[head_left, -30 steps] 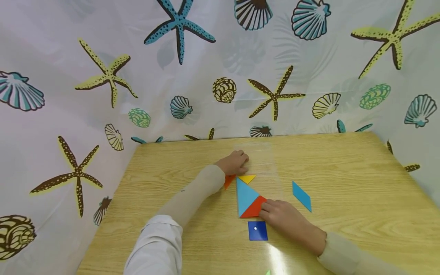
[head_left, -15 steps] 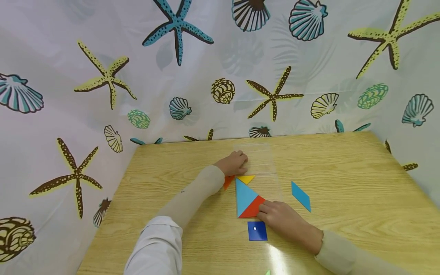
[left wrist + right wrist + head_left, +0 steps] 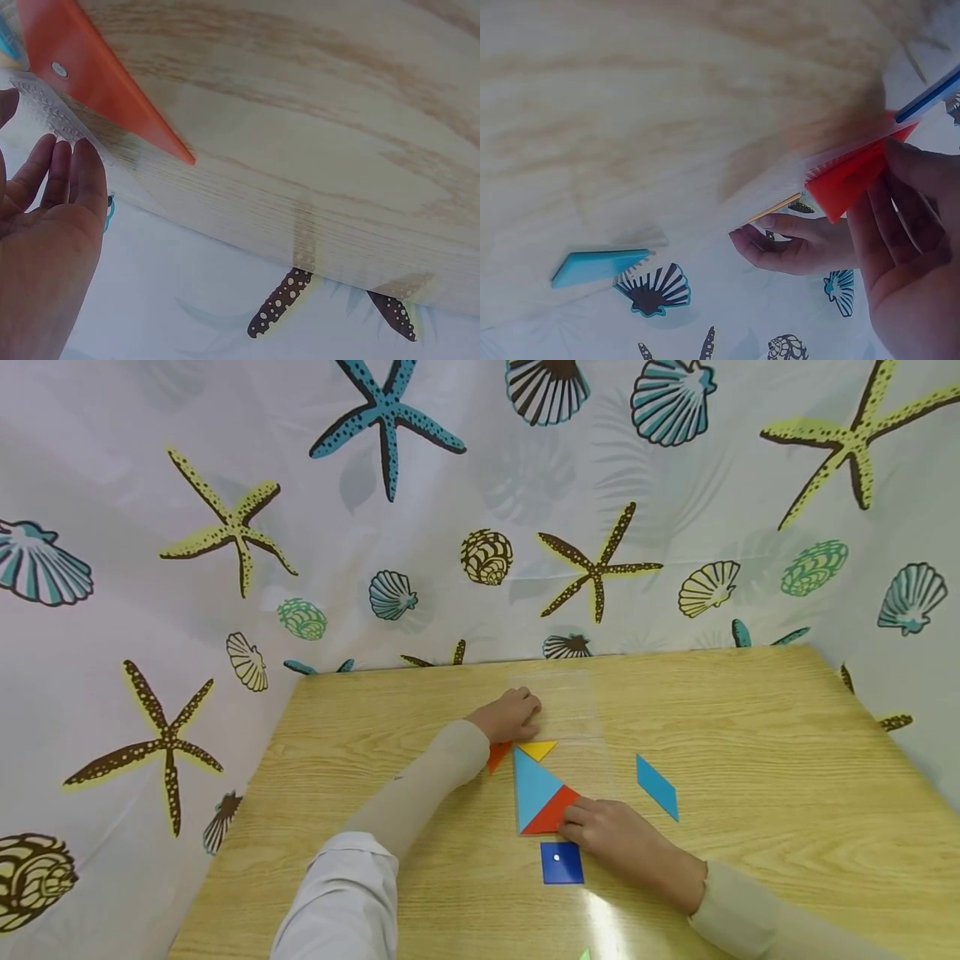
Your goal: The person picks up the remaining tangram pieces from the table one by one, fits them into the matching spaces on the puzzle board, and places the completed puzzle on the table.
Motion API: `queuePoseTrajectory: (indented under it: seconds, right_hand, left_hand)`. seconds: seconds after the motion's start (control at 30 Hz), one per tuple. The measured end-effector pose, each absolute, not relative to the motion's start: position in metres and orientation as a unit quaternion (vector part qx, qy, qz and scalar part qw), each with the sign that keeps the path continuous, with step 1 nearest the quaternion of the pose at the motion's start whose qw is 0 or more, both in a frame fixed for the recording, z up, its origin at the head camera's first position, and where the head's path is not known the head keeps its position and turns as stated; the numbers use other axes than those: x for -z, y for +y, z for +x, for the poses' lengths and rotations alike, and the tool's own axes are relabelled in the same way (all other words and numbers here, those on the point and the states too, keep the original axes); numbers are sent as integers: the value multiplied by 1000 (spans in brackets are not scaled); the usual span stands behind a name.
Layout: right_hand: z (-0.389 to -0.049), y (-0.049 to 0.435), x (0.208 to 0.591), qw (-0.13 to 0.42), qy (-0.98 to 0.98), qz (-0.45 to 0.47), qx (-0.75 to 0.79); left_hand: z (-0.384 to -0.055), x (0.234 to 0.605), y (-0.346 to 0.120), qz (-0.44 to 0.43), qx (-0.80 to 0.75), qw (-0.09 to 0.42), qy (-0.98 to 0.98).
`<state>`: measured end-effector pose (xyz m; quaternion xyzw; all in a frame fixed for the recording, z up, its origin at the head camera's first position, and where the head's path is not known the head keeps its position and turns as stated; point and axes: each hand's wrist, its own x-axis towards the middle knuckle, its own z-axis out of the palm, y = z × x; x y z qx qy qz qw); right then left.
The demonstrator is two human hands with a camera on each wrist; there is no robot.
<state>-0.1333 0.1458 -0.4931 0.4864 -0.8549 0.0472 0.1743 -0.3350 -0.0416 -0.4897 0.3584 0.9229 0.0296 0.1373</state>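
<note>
In the head view my left hand [image 3: 508, 714] reaches to the far left side of a clear plastic tray [image 3: 577, 727], its fingers curled at the tray's edge. My right hand [image 3: 611, 833] pinches a red triangle tile [image 3: 550, 814] at its right corner, thumb and fingers around it in the right wrist view. The red tile lies against a larger light blue triangle tile [image 3: 532, 785] over the tray's near end. A yellow triangle tile [image 3: 537, 749] touches the blue tile's top. Just left of it an orange triangle tile [image 3: 90, 75] is partly hidden by my left hand.
A dark blue square tile [image 3: 562, 863] with a pale round spot lies just below the red tile. To the right is a blue parallelogram tile [image 3: 657, 788]. A green tip [image 3: 586, 955] shows at the bottom edge. A patterned curtain [image 3: 450, 527] hangs behind the wooden table [image 3: 360, 718].
My right hand has shifted very slightly left with the red triangle tile. The left hand stays in place.
</note>
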Motion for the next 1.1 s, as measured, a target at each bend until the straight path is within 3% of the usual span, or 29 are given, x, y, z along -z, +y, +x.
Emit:
queuePoseTrajectory:
  seconds: [0.4,0.77,1.1]
  right_hand:
    - [-133,146,499,142,-876,458,-57]
    - [-135,149,500,149,-871,455,-110]
    - [-136,160,490,79,-874,434,-203]
  left_hand:
    - [-330,486,-42,362,-29,142,921]
    - [-327,483,-40,357,-24,135,924]
    - [-335,493,-41,363,-33,138,921]
